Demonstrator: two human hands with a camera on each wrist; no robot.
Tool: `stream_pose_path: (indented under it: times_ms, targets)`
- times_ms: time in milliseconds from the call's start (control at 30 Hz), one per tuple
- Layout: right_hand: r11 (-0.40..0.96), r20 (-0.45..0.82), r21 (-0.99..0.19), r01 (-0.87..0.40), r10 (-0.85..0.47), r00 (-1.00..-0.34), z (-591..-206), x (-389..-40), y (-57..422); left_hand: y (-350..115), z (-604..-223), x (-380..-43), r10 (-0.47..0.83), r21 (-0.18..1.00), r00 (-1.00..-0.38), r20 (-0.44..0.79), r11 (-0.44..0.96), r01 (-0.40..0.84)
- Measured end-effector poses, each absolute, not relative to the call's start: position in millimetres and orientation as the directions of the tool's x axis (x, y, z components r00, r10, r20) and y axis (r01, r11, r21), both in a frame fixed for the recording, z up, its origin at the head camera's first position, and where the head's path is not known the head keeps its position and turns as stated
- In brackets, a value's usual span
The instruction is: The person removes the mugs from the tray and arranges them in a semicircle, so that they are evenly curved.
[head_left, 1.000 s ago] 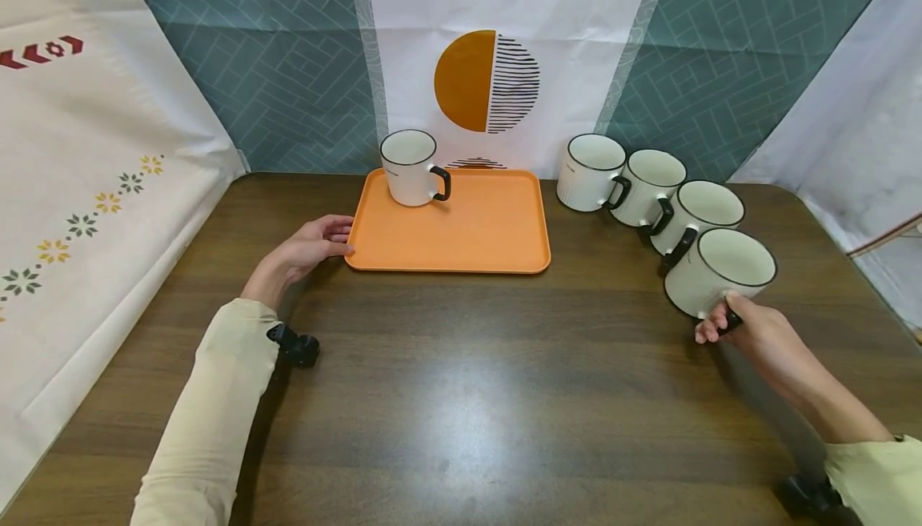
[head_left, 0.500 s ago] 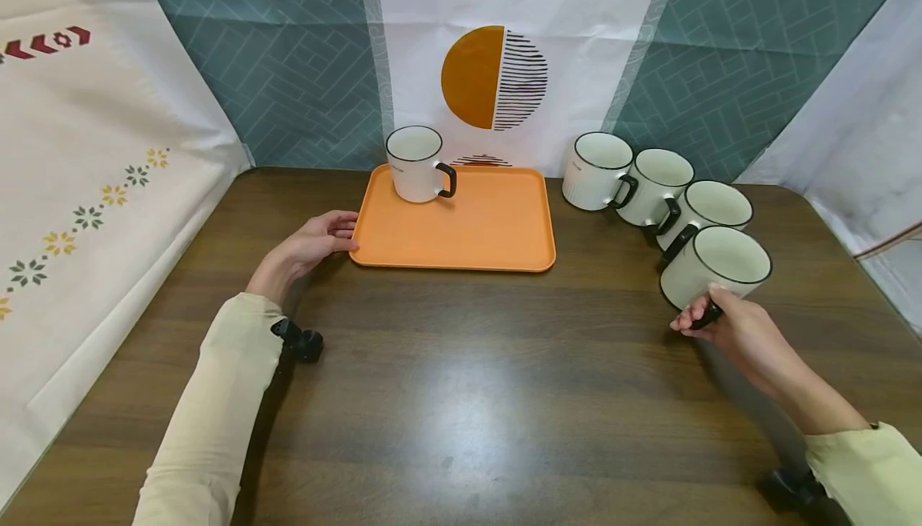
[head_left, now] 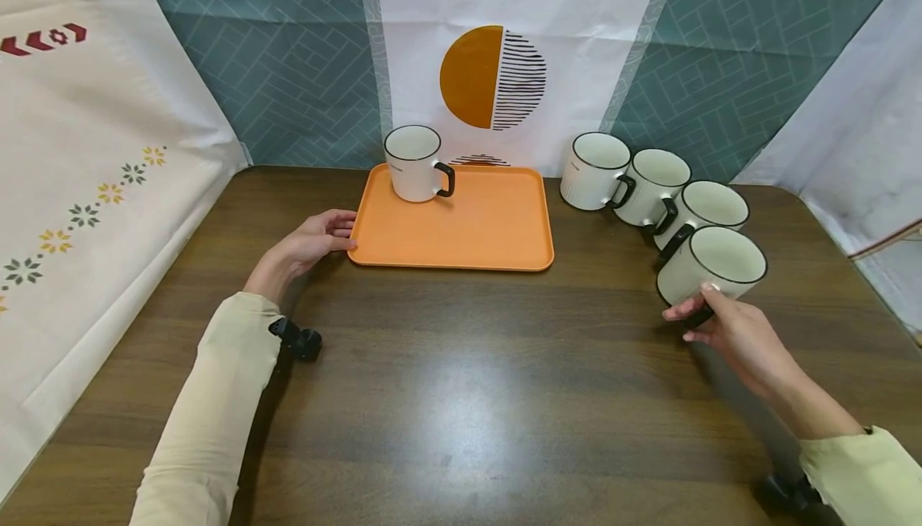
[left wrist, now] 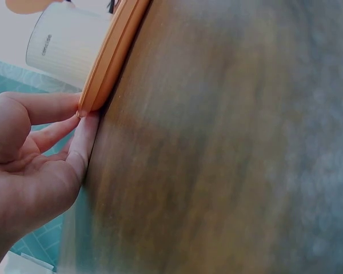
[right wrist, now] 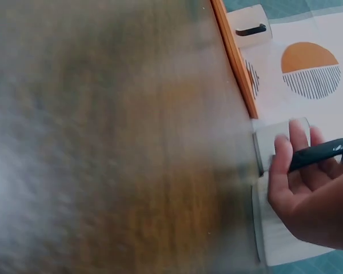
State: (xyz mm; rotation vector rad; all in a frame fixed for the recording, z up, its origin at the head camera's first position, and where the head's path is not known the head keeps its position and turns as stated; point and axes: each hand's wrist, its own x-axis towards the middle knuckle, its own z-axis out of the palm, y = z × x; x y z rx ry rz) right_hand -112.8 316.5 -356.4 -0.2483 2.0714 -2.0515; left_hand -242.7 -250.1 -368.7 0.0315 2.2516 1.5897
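At the back of the table lies an orange tray (head_left: 461, 230), with a white mug (head_left: 412, 167) upright on its far left part. My left hand (head_left: 306, 246) pinches the tray's near left edge between thumb and fingers, shown closer in the left wrist view. On the right, several matching black-rimmed mugs stand in a slanting row. My right hand (head_left: 735, 330) is at the nearest mug (head_left: 713, 266), its fingers loosened and straightened around the black handle (right wrist: 320, 154). This mug stands upright close beside the mug behind it (head_left: 713, 206); whether they touch I cannot tell.
Two more mugs, one white mug (head_left: 596, 172) right of the tray and another mug (head_left: 655, 186) beside it, stand near the back edge. A patterned cloth (head_left: 497, 78) hangs behind the brown wooden table (head_left: 461, 382). Pale cloths flank both sides.
My right hand moved the nearest mug slightly left and back toward the row, then its fingers loosened from the handle. The left hand and tray kept their place, apart from a small camera shift.
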Motion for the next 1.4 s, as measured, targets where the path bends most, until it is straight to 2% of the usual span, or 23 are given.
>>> stream_pose_path:
  times_ms: [167,233,400,500,667,967,1200,1400]
  targets:
    - [0.125,-0.027,-0.992,0.009,-0.146,-0.989,-354.9,-105.7,316.4,-251.0,-368.8,-243.0,0.233,0.908,-0.927,-0.295,0.372,-0.195]
    - [0.244,-0.029,-0.970,0.005,-0.095,-0.995,-351.8,-102.2,317.0,-251.0,-368.7,-243.0,0.233,0.906,-0.927,-0.295,0.376,-0.194]
    - [0.602,-0.062,-0.795,0.076,0.045,-0.997,-344.3,-95.1,318.1,-249.9,-367.5,-241.8,0.233,0.906,-0.927,-0.293,0.377,-0.192]
    - [0.691,-0.068,-0.714,0.112,0.091,-0.994,-342.4,-94.7,316.0,-250.1,-367.5,-240.9,0.231,0.906,-0.928,-0.294,0.378,-0.193]
    - [0.750,-0.028,-0.658,0.075,0.075,-0.997,-341.4,-95.9,312.8,-250.6,-368.7,-239.9,0.236,0.907,-0.925,-0.298,0.371,-0.197]
    - [0.863,0.121,-0.504,-0.021,0.046,-0.992,-324.7,-96.1,317.6,-250.7,-367.8,-239.6,0.238,0.912,-0.928,-0.285,0.365,-0.186]
    - [0.795,0.225,-0.599,-0.093,0.056,-0.973,-291.4,-109.3,320.5,-250.8,-366.1,-239.8,0.238,0.910,-0.927,-0.290,0.369,-0.189]
    - [0.712,0.222,-0.690,-0.134,0.031,-0.974,-255.6,-138.6,294.6,-250.5,-368.2,-239.1,0.244,0.912,-0.928,-0.283,0.368,-0.181]
